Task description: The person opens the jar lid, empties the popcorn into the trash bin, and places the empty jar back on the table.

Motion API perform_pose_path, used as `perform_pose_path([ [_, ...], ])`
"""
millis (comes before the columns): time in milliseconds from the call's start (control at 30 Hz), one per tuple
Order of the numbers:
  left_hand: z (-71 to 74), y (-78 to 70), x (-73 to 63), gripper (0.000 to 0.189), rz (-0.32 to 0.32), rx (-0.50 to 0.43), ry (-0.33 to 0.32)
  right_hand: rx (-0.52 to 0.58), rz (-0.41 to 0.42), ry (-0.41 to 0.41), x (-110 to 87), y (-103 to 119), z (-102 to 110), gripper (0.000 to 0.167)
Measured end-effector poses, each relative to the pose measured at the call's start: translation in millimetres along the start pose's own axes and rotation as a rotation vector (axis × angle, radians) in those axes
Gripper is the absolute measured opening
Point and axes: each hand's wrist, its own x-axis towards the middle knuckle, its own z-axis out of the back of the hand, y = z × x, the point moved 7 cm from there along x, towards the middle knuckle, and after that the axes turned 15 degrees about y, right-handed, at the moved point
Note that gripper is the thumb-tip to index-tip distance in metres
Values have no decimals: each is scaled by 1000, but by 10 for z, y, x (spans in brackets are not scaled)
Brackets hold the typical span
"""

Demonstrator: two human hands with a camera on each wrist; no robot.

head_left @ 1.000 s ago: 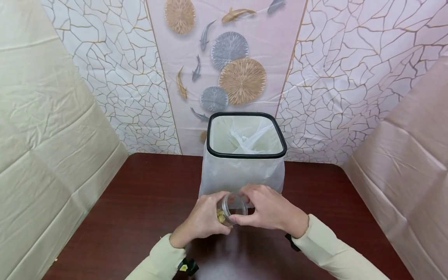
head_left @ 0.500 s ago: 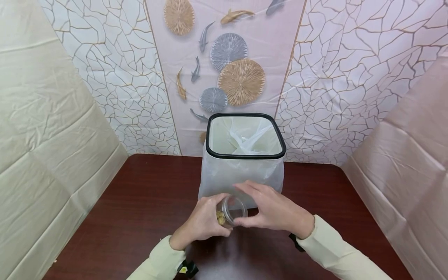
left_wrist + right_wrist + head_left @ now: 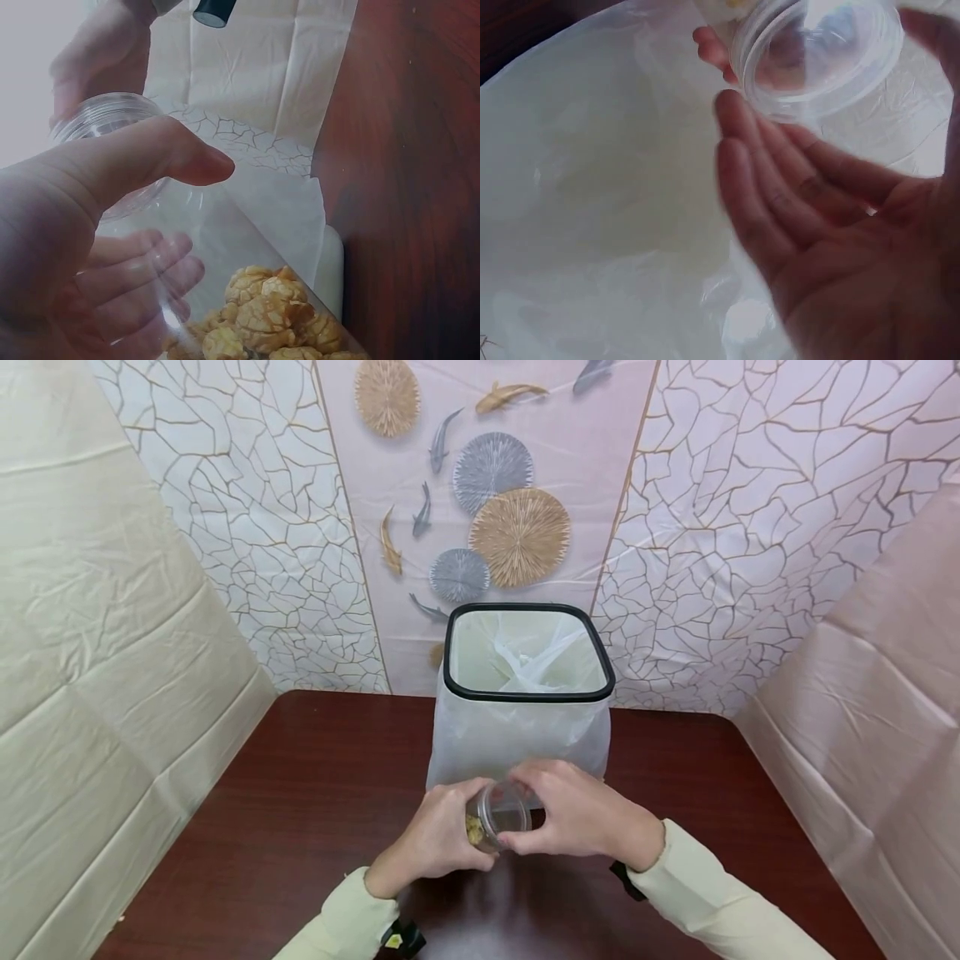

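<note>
In the head view my left hand [image 3: 437, 833] grips a clear plastic jar [image 3: 240, 236], which lies tilted on its side with its top facing right. Golden-brown clumps that look like caramel popcorn [image 3: 262, 315] have gathered low inside it. A clear round lid [image 3: 821, 56] covers the jar's top. My right hand [image 3: 581, 817] holds this lid by its edge, thumb at the near side and fingers at the far side. The right wrist view shows the fingers [image 3: 739, 112] of that hand at the lid's rim.
Just beyond the hands stands a bin [image 3: 521, 735] lined with a whitish bag, its black rim [image 3: 528, 697] facing up. The dark red-brown table [image 3: 337, 777] extends to both sides. Pale quilted fabric walls [image 3: 112, 693] and a patterned backdrop [image 3: 262, 527] surround it.
The right fingers came away from the lid half a second ago and are now back round its edge. The left hand keeps the jar in nearly the same place.
</note>
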Motion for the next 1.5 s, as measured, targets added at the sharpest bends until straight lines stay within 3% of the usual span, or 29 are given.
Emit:
perform_pose_path([
  [133,-11,4,-14,79,-9,2,-5,-22,167,12,-38,92,19,67],
  [200,-10,3,-15,80,-8,4,-6,-31,197,6,-63,108,30,76],
  [267,-2,0,-7,80,-4,5,-5,-28,170,-11,-78,90,40,78],
  [467,8,-15,10,78,10,-14,13,-8,-56,-19,-71,-39,-15,60],
  [600,4,-19,13,78,17,-17,19,-20,-62,-4,-48,-40,-57,50],
  [800,-5,-30,6,78,2,-31,19,-27,38,15,-53,29,-28,57],
  [1167,8,-10,-25,80,-8,-100,35,-122,299,8,-112,184,132,78],
  [1300,46,37,-59,77,13,-109,30,-161,273,-30,-151,151,253,79],
  [1500,178,153,-185,74,29,-130,1,-208,119,-39,-270,-55,373,78],
])
